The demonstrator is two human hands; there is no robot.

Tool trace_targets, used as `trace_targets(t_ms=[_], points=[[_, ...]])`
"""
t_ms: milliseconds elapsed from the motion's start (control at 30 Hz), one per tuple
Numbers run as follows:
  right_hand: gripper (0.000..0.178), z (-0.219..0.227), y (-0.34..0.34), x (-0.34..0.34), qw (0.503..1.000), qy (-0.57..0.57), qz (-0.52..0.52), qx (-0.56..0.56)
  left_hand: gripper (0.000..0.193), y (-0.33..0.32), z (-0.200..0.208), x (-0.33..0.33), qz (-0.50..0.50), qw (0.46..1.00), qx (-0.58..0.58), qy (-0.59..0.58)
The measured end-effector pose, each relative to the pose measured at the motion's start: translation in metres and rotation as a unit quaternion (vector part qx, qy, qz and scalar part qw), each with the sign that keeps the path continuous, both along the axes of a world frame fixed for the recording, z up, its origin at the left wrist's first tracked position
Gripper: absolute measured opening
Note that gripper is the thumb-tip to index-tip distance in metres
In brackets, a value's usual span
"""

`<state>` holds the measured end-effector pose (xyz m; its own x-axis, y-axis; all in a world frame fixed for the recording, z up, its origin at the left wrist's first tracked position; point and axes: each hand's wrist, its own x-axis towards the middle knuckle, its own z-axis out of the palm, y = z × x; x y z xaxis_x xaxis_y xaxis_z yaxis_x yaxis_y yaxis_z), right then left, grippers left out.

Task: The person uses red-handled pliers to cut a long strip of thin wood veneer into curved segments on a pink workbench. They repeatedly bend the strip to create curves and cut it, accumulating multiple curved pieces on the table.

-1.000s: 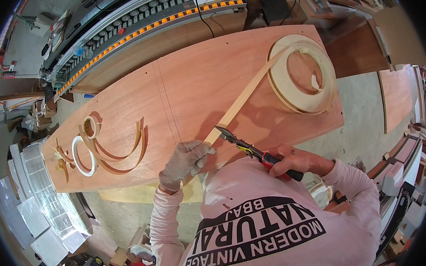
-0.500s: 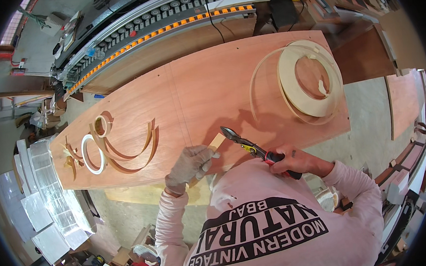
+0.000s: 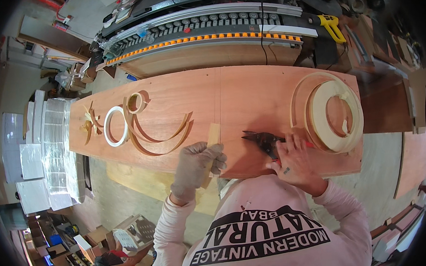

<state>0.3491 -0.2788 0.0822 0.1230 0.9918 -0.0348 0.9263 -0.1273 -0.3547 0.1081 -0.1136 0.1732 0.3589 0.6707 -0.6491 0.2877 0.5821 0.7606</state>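
The long reddish tabletop (image 3: 250, 96) carries a big coil of pale edge banding (image 3: 336, 111) at its right end. My gloved left hand (image 3: 195, 165) is wrapped around a short strip of banding (image 3: 212, 135) (near the front edge). My right hand (image 3: 292, 160) grips dark snips (image 3: 262, 139).

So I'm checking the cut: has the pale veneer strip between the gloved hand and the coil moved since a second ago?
Yes. The pale veneer strip no longer reaches the coil; only a short piece remains in the gloved left hand.
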Motion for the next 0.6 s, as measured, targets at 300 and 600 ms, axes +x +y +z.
trace_targets(t_ms=[300, 600], points=[[0.036, 0.061, 0.078, -0.024, 0.9, 0.435, -0.026, -0.024, 0.019, -0.065, -0.024, 0.033, -0.074, 0.949, 0.293, 0.092], [0.029, 0.056, 0.097, -0.008, 0.891, 0.45, -0.029, 0.05, 0.026, -0.063, -0.067, 0.054, -0.051, 0.987, 0.103, -0.115]])
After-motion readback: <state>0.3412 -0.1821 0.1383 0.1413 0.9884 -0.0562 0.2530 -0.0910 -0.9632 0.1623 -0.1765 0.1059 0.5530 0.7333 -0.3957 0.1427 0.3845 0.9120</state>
